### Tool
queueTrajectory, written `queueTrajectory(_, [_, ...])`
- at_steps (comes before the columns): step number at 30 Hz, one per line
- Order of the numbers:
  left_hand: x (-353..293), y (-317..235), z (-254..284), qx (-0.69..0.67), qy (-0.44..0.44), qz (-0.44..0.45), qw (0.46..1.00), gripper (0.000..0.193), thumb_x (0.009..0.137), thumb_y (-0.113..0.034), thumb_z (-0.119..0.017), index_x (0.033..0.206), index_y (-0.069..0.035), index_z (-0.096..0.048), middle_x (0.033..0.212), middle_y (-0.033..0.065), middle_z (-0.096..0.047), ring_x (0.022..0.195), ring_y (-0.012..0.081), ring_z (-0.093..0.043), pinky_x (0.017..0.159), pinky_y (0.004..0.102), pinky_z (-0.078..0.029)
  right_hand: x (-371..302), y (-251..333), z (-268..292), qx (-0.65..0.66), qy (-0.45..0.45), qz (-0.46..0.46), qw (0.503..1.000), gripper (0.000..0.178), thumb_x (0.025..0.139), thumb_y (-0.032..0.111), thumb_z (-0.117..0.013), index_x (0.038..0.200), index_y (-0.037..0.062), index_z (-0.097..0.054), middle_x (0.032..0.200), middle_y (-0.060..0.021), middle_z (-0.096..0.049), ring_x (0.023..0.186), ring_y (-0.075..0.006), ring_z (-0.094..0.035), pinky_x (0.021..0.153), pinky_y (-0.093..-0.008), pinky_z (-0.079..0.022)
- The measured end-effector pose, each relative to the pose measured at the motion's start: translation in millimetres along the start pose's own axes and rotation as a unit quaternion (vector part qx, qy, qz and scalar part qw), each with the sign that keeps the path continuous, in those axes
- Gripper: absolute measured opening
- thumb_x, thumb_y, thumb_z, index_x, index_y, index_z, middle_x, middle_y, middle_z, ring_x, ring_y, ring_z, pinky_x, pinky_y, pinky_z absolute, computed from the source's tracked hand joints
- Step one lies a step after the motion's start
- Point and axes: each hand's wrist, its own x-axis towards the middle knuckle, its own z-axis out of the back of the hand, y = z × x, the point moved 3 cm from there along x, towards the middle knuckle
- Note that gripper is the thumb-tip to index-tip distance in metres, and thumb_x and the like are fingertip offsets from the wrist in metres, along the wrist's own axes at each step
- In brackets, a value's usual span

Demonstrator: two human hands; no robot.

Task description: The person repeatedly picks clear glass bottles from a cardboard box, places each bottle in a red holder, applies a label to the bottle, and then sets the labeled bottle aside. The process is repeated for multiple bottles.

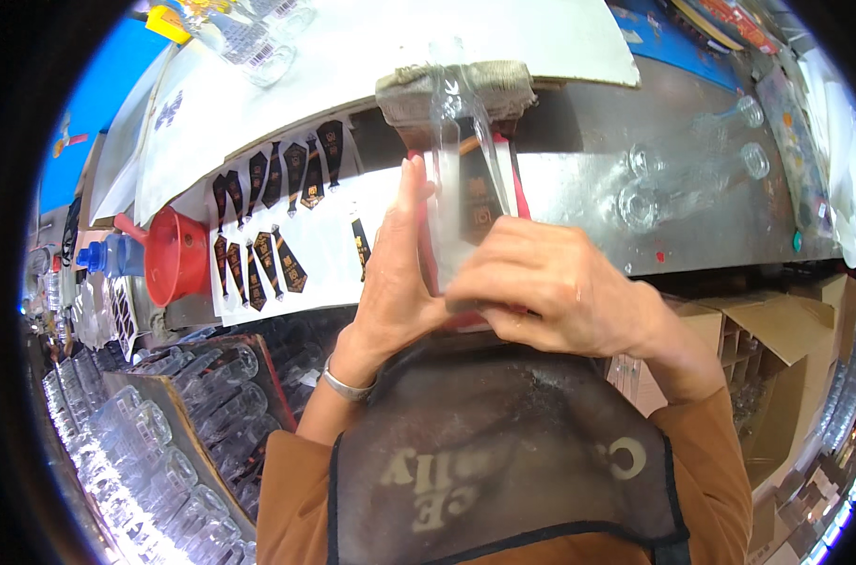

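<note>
A clear glass bottle (449, 113) lies in front of me on a stand, its neck pointing away over a cloth-wrapped rest (508, 83). A black tie-shaped decal with orange marks (475, 193) shows at its body. My left hand (395, 250) lies along the bottle's left side with its fingers stretched out. My right hand (541, 282) is closed over the bottle's near end, fingertips pressed together; whatever they hold is hidden. To the left, several similar tie-shaped decals (284, 264) lie in rows on a white sheet (329, 212).
Several clear bottles (640, 202) lie on the metal table at right, more (258, 66) at the far left. A red dipper (178, 254) stands by a blue-capped bottle (103, 254). Racked glassware (155, 443) fills the lower left; an open cardboard box (776, 339) is at lower right.
</note>
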Motion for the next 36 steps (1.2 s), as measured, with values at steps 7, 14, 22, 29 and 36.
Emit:
queueTrajectory(7, [-2.0,1.8,-8.5,0.027,-0.025,-0.018,0.999,0.128,0.064,-0.013,-0.092,0.158,0.002,-0.007,0.153,0.0244,-0.04,0.124,0.0302,-0.056,0.096,0.0375,-0.049,14.6,-56.6,35.6,-0.053,-0.219,-0.04,0.973,0.026,0.081,-0.004,-0.067,0.106,0.0037,-0.068,0.109,-0.0118,-0.07,0.093,-0.0216,-0.069,0.078,-0.0325,-0.056])
queueTrajectory(14, [-5.3,7.6,-7.9,-0.017,-0.009,-0.003,1.0,0.12,0.069,-0.014,-0.09,0.157,0.003,-0.011,0.155,0.0274,-0.034,0.14,0.0341,-0.043,0.11,0.0409,-0.042,-33.2,-22.6,8.0,-0.055,-0.203,0.026,0.977,0.033,0.067,-0.004,-0.069,0.099,0.0051,-0.067,0.102,-0.0108,-0.069,0.089,-0.0288,-0.067,0.076,-0.039,-0.055])
queueTrajectory(22, [-3.5,3.6,-7.4,-0.018,-0.01,-0.008,1.0,0.113,0.07,-0.013,-0.087,0.157,0.001,-0.016,0.153,0.0233,-0.039,0.133,0.0317,-0.05,0.108,0.0413,-0.042,20.7,-59.8,29.6,-0.114,-0.231,0.001,0.966,0.032,0.084,0.005,-0.068,0.116,0.0032,-0.069,0.097,-0.017,-0.071,0.082,-0.0257,-0.068,0.077,-0.0321,-0.054])
queueTrajectory(29, [52.2,12.7,14.3,-0.237,-0.061,0.184,0.952,0.059,0.099,-0.044,-0.057,0.128,0.008,-0.055,0.12,0.019,-0.065,0.106,0.0207,-0.064,0.089,0.0322,-0.05,28.6,-90.8,56.8,0.216,-0.334,-0.181,0.899,0.03,0.098,0.014,-0.058,0.125,0.0045,-0.066,0.108,-0.0025,-0.068,0.098,-0.0096,-0.061,0.089,-0.0254,-0.049])
queueTrajectory(36, [95.0,30.4,-2.9,-0.15,-0.04,0.243,0.958,0.059,0.101,-0.055,-0.049,0.106,0.003,-0.062,0.085,0.0127,-0.071,0.081,0.0159,-0.069,0.076,0.0288,-0.055,-12.4,-94.8,40.6,0.387,-0.375,-0.253,0.804,0.024,0.098,0.017,-0.056,0.113,0.0019,-0.069,0.095,-0.0035,-0.07,0.083,-0.0066,-0.063,0.072,-0.0212,-0.051])
